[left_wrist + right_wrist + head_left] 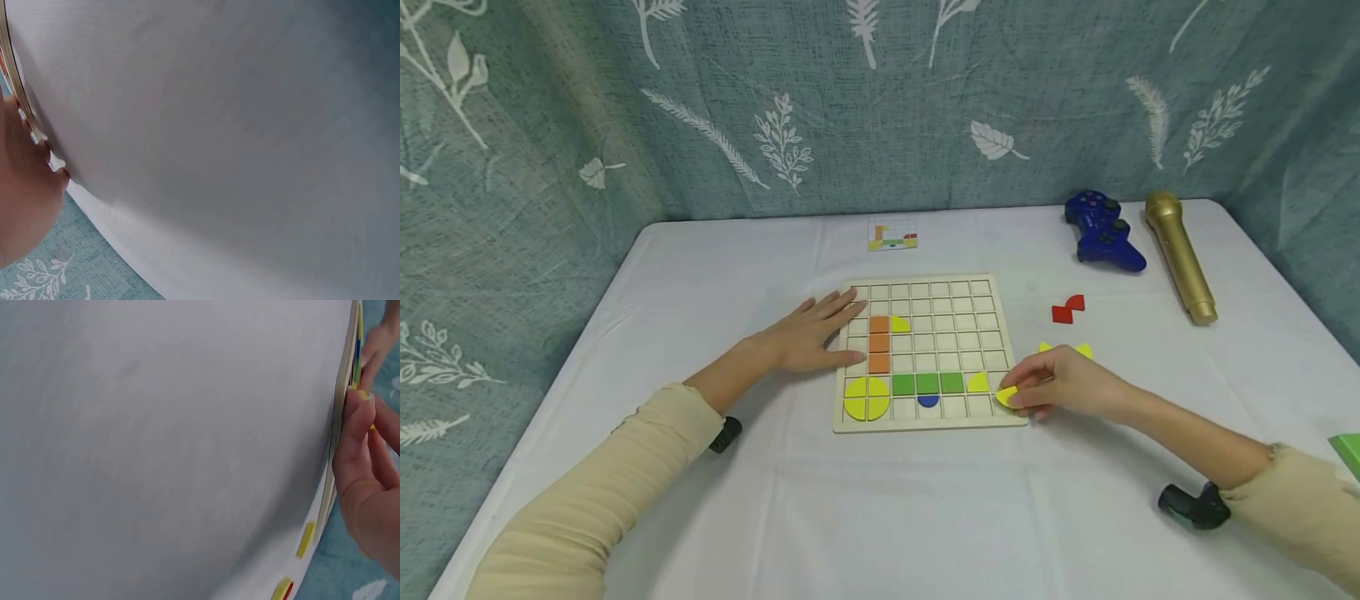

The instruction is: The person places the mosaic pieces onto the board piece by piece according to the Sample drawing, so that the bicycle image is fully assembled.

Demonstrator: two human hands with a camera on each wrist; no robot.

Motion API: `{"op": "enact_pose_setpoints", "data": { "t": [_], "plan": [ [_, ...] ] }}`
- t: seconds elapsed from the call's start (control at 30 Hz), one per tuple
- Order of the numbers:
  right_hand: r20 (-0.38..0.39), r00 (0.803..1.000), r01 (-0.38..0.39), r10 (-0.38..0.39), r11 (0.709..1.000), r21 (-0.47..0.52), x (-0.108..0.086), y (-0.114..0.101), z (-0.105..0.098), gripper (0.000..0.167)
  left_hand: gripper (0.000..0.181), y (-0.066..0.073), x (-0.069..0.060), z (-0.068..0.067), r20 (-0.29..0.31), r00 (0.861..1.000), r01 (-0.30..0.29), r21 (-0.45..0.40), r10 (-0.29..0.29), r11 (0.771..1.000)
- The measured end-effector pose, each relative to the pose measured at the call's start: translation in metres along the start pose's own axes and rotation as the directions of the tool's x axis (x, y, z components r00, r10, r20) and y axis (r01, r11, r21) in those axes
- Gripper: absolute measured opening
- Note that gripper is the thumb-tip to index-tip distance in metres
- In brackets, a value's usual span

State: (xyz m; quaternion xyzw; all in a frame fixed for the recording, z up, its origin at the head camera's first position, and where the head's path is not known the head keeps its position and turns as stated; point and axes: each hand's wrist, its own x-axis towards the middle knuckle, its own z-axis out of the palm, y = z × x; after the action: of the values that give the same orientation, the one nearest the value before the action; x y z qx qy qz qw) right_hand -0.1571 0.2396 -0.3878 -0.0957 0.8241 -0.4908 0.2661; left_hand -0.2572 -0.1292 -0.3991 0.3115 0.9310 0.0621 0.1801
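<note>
A wooden grid board (958,302) lies mid-table with coloured tiles in some of its squares. My left hand (808,333) rests flat on its left edge, fingers spread. Between the thumb and fingers of my right hand (1063,383) is a yellow quarter-circle tile (1006,397), held over the board's lower right corner. Yellow tiles (867,398) form a circle at lower left. Orange squares (878,342) stand in a column above it, a yellow tile (899,324) beside the top one. Green squares (927,383) run along a lower row, a blue half-circle (928,402) below them.
Behind the board lies a small pattern card (892,234). Red tiles (1063,314) sit right of the board, with more yellow tiles (305,540) partly behind my right hand. A blue game controller (1101,229) and a gold microphone (1180,258) lie at the back right.
</note>
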Motion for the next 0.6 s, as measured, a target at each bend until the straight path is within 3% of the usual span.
{"op": "enact_pose_setpoints", "data": {
  "t": [0.23, 0.6],
  "plan": [
    [-0.016, 1.0, 0.021, -0.021, 1.0, 0.0, 0.008, -0.003, 0.017, 0.025, 0.089, 0.001, 0.0, 0.0, 0.002, 1.0, 0.002, -0.008, -0.002, 1.0],
    [-0.087, 0.992, 0.069, -0.087, 0.98, -0.185, 0.01, -0.013, 0.029, 0.017, 0.09, 0.002, 0.0, 0.0, 0.001, 1.0, 0.007, -0.009, -0.007, 1.0]
  ]
}}
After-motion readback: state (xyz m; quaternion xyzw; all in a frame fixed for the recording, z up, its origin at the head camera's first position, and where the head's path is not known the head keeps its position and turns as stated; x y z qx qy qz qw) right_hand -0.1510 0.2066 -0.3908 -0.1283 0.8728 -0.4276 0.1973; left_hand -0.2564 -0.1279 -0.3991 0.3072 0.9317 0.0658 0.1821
